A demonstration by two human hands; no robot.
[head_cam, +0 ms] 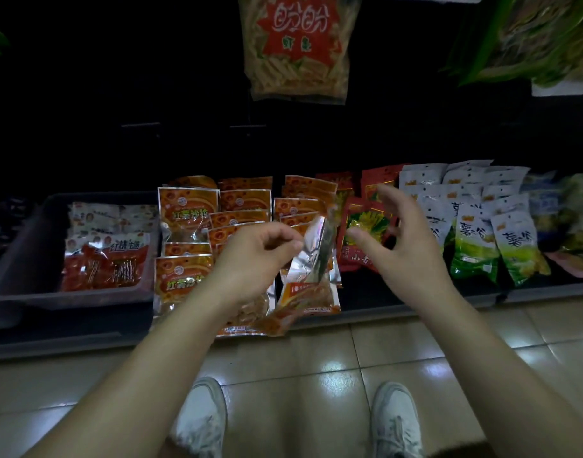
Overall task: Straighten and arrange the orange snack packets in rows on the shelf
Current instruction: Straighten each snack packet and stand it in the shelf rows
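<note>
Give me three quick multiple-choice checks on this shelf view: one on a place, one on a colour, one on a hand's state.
1. Where is the grey bin relative to the orange packets?
A) to their right
B) to their left
C) hanging above them

2. What colour are the neighbouring packets just right of the orange rows?
A) blue
B) black
C) red

3. What is the left hand doing?
A) pinching a dangling packet
B) lying flat on the shelf
C) hanging empty

Answers:
1 B: the bin sits directly left of the orange rows.
2 C: the neighbouring packets, partly behind the open right hand, are red.
3 A: its fingertips grip the packet's upper part, with the silver back showing.
</note>
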